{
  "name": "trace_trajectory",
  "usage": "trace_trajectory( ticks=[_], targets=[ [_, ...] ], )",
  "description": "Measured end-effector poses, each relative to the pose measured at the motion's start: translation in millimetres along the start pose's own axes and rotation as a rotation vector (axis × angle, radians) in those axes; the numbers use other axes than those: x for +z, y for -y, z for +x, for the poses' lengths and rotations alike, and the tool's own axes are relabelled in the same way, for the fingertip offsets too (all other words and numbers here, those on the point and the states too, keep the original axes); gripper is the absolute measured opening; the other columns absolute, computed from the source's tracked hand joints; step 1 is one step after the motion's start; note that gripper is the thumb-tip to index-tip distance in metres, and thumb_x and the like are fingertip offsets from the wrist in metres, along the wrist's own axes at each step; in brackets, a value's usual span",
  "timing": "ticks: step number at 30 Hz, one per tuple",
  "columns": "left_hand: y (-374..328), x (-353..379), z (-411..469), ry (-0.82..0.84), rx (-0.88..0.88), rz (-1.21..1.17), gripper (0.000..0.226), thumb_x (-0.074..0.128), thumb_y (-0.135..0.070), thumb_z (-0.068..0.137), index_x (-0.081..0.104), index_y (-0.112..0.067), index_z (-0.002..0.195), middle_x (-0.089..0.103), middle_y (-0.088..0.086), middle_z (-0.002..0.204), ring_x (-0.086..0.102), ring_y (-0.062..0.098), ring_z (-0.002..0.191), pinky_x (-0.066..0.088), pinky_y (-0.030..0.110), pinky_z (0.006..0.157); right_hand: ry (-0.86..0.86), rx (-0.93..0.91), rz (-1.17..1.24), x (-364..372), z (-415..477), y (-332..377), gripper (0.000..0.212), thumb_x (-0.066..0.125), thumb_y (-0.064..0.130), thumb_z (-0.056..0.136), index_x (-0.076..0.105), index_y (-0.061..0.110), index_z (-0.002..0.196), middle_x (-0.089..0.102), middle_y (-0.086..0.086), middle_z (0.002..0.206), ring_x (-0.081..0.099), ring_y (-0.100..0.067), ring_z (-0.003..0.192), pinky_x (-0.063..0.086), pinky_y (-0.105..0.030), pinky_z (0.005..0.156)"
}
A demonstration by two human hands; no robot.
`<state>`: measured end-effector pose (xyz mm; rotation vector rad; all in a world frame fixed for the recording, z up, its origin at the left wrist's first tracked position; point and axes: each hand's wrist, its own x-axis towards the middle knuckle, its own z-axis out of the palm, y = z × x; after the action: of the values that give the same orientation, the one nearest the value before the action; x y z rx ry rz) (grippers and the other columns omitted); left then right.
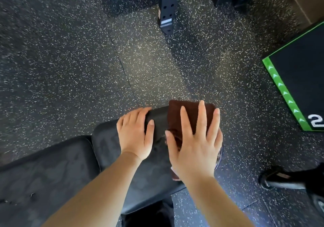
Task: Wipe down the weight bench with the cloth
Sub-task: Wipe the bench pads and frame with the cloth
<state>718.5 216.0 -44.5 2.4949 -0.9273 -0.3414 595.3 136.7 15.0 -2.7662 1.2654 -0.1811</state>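
Step in hand: wiping the seat pad at the narrow end of the weight bench [140, 174]; I judge the wiping is under way at this end, and the longer pad on the left is perhaps not done yet.
Cloth: the brown cloth [177, 116] is folded and lies on the far right corner of the seat pad, with its far edge hanging a little over the end of the pad.
Right hand: the right hand [194, 149] lies flat and open on the cloth, fingers spread, palm pressing down; it does not pinch the cloth.
Left hand: the left hand [135, 135] is open and empty, resting on the bare pad just beside the cloth, its fingers curled over the far edge of the pad as if to steady it.
How to do it well: keep the palm flat so the whole fold touches the vinyl, and move in long overlapping strokes along the pad, not in short rubs.
Edges: let the cloth wrap over the rounded rim and the corner, because sweat collects there.
Gap: the seam between the two pads [92, 149] needs one pass with a folded edge.
Risk: the cloth may slide off the end onto the speckled floor [70, 60] if the pressure becomes light.
Surroundings: a green-edged box [298, 79] stands well apart on the right.
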Motion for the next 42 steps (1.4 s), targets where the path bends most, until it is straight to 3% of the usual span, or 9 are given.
trace_trajectory(
  ticks=[3,7,13,18,23,29,34,38,42],
  targets=[
    [2.0,0.8,-0.5,-0.011,0.006,0.0,0.044,0.029,-0.039,0.088,0.054,-0.024,0.121,0.059,-0.004,0.117,0.048,0.018,0.112,0.027,0.037,0.099,0.033,0.0,-0.071,4.2,24.4,-2.1,0.072,0.047,0.066,0.081,0.044,0.024,0.139,0.033,-0.018,0.148,0.025,-0.048,0.132,0.042,-0.058,0.088],
    [3.0,1.9,-0.4,-0.029,0.014,-0.002,0.044,0.029,-0.039,0.089,0.055,-0.022,0.12,0.06,-0.003,0.116,0.05,0.02,0.11,0.027,0.037,0.098,0.029,-0.009,-0.09,5.1,43.4,-6.1,0.067,0.056,0.061,0.077,0.051,0.023,0.131,0.045,-0.017,0.137,0.04,-0.047,0.121,0.049,-0.054,0.076],
    [3.0,-2.7,-1.2,0.046,0.014,0.001,0.048,0.025,-0.042,0.09,0.051,-0.022,0.125,0.057,-0.003,0.12,0.046,0.019,0.115,0.024,0.038,0.101,-0.077,-0.117,-0.015,4.7,19.4,-20.6,0.044,0.051,0.045,0.09,0.054,0.023,0.128,0.046,-0.012,0.139,0.038,-0.041,0.126,0.046,-0.05,0.088],
    [26.6,-18.7,-7.3,0.173,0.154,-0.041,0.054,0.027,-0.045,0.091,0.037,-0.022,0.139,0.043,-0.002,0.139,0.035,0.017,0.129,0.022,0.042,0.108,-0.148,-0.148,0.036,9.6,20.1,-10.2,0.035,0.053,0.037,0.092,0.06,0.022,0.122,0.051,-0.011,0.136,0.04,-0.04,0.127,0.045,-0.05,0.091],
    [76.9,-31.0,-26.7,0.219,0.175,0.041,0.054,0.031,-0.047,0.092,0.028,-0.027,0.142,0.035,0.002,0.146,0.03,0.02,0.133,0.024,0.045,0.108,-0.003,-0.33,0.017,33.7,47.1,45.9,0.039,0.042,0.041,0.091,0.062,0.02,0.117,0.055,-0.011,0.129,0.046,-0.039,0.121,0.046,-0.049,0.086],
    [128.5,-52.9,-41.3,0.283,0.039,0.109,0.065,0.025,-0.054,0.089,0.03,-0.018,0.143,0.034,0.003,0.147,0.032,0.026,0.133,0.029,0.047,0.109,0.05,-0.401,0.037,54.2,11.2,86.2,0.037,0.04,0.037,0.092,0.061,0.021,0.119,0.052,-0.009,0.134,0.039,-0.034,0.127,0.043,-0.049,0.091],
    [167.4,-69.2,-56.1,0.3,0.005,0.198,0.064,0.027,-0.052,0.088,0.039,-0.012,0.137,0.043,0.006,0.141,0.038,0.025,0.128,0.036,0.052,0.103,0.041,-0.39,0.034,50.3,0.1,77.1,0.043,0.069,0.023,0.08,0.06,0.021,0.122,0.049,-0.01,0.138,0.033,-0.034,0.13,0.044,-0.052,0.09],
    [196.9,-69.6,-63.9,0.292,-0.093,0.232,0.061,0.027,-0.05,0.088,0.043,-0.012,0.134,0.046,0.004,0.138,0.043,0.026,0.126,0.032,0.056,0.103,0.058,-0.248,0.011,58.6,16.2,106.8,0.036,0.046,0.039,0.092,0.06,0.021,0.12,0.05,-0.011,0.135,0.039,-0.039,0.127,0.041,-0.054,0.092],
    [222.5,-62.9,-73.4,0.285,-0.098,0.219,0.055,0.025,-0.048,0.09,0.039,-0.022,0.136,0.045,0.0,0.137,0.038,0.022,0.126,0.029,0.057,0.103,0.131,-0.428,0.006,77.0,22.2,142.2,0.038,0.048,0.046,0.09,0.064,0.019,0.111,0.057,-0.01,0.124,0.048,-0.039,0.117,0.045,-0.051,0.085]
  ],
)
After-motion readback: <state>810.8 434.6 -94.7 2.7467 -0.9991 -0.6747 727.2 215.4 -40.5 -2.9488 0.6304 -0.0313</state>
